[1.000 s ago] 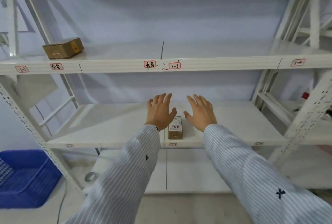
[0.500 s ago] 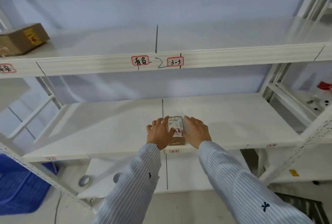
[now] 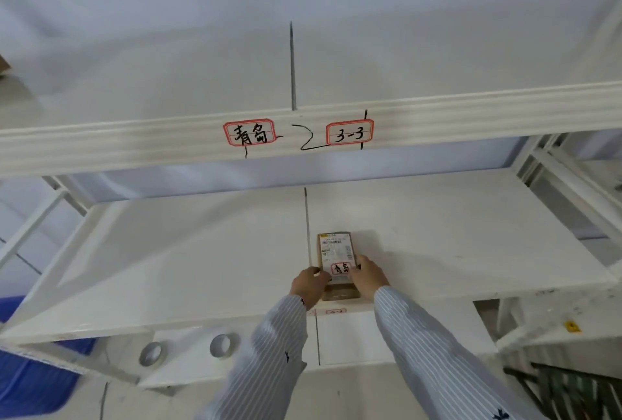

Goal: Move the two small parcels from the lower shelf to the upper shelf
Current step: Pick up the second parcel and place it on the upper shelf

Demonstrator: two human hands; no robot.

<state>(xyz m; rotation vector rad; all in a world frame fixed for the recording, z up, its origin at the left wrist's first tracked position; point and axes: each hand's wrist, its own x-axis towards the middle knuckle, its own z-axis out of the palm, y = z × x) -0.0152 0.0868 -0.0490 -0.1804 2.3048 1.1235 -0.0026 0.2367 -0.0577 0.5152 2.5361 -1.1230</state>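
Blue bin (image 3: pixel 30 382): at the far left, low on the floor beside the white rack, only partly in frame.
Brown box corner (image 3: pixel 4 67): just visible at the left edge on the upper shelf (image 3: pixel 168 83); too little shows to say more.
Tape rolls (image 3: pixel 220 345): two grey rings lie on the bottom shelf, left of the striped sleeves.
Label, left (image 3: pixel 249 133): a red-bordered sticker with handwritten characters on the upper shelf's front beam.
Left hand (image 3: pixel 308 285): reaches in from a blue-and-white striped sleeve; its fingers (image 3: pixel 316 272) are curled against the left side of the parcel, touching it near the front end.
Small parcel (image 3: pixel 336 259): a narrow brown carton with a white shipping label and a red-bordered sticker on top; it sits on the lower shelf (image 3: pixel 168 251) close to the front edge, just right of the shelf's centre seam, lengthwise toward the back wall. Only one parcel is seen here.
Label, right (image 3: pixel 350 132): a red-bordered sticker reading "3-3" on the same beam, joined to the other by a pen line.
Right hand (image 3: pixel 370 273): closed against the right side of the parcel, thumb lying over its top edge, so the carton is clasped between both hands.
Rack uprights (image 3: pixel 572 190): white metal struts at the far right.
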